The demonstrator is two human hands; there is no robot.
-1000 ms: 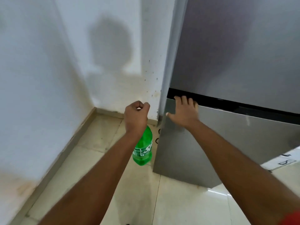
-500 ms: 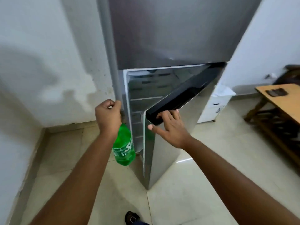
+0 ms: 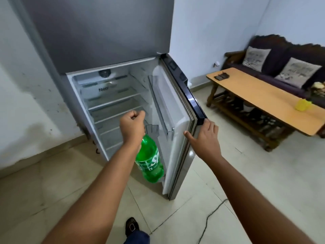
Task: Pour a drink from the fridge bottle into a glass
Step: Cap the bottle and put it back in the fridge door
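Note:
A green soda bottle (image 3: 150,161) hangs upright from my left hand (image 3: 132,126), which is closed around its neck in front of the open lower compartment of the grey fridge (image 3: 98,36). The cap is hidden inside my fist. My right hand (image 3: 204,138) grips the outer edge of the fridge's lower door (image 3: 177,131), which stands wide open to the right. The shelves inside look bare. No glass is visible.
A wooden coffee table (image 3: 260,95) with a yellow object (image 3: 302,105) stands at the right, with a dark sofa (image 3: 274,55) and cushions behind it. A cable (image 3: 211,215) trails over the tiled floor. My shoe (image 3: 131,227) shows at the bottom.
The lower fridge door has swung from shut to wide open under my right hand. My view has turned right. The bottle stays hanging from my left hand.

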